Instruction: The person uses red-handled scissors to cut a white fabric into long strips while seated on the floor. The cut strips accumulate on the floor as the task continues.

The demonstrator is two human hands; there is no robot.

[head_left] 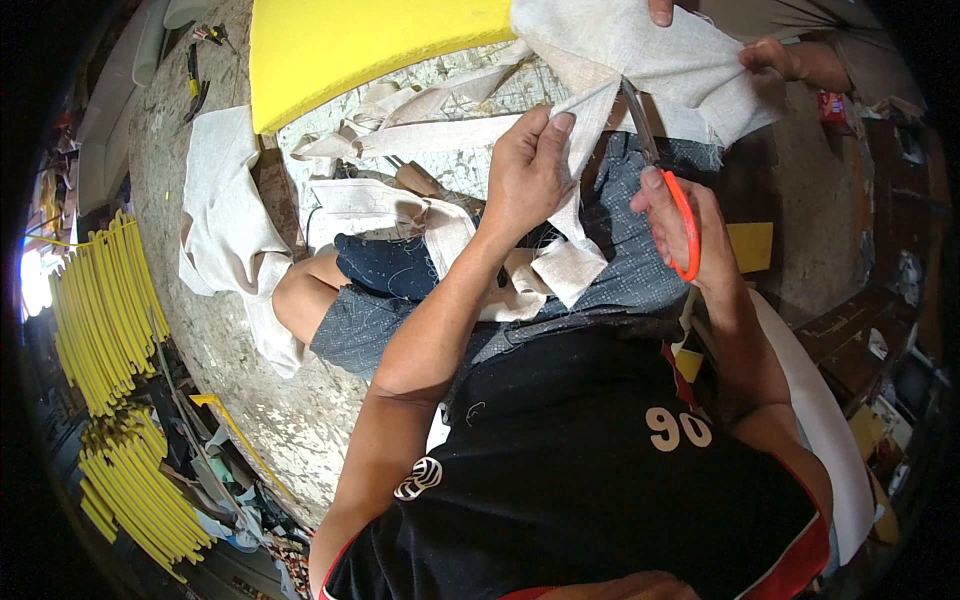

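My left hand pinches the edge of an off-white cloth strip between thumb and fingers. The strip runs up into a larger piece of off-white cloth, and its lower part hangs over my lap. My right hand is closed round the orange handle of a pair of scissors. Their metal blades point up and reach the cloth where the strip joins it. Another person's hand grips the cloth at the upper right, and a thumb or finger presses its far edge.
A yellow foam sheet lies on the worn table. Long cloth strips are strewn before it. Another off-white cloth drapes to the left. Stacked yellow strips stand far left. A wooden-handled tool lies among the strips.
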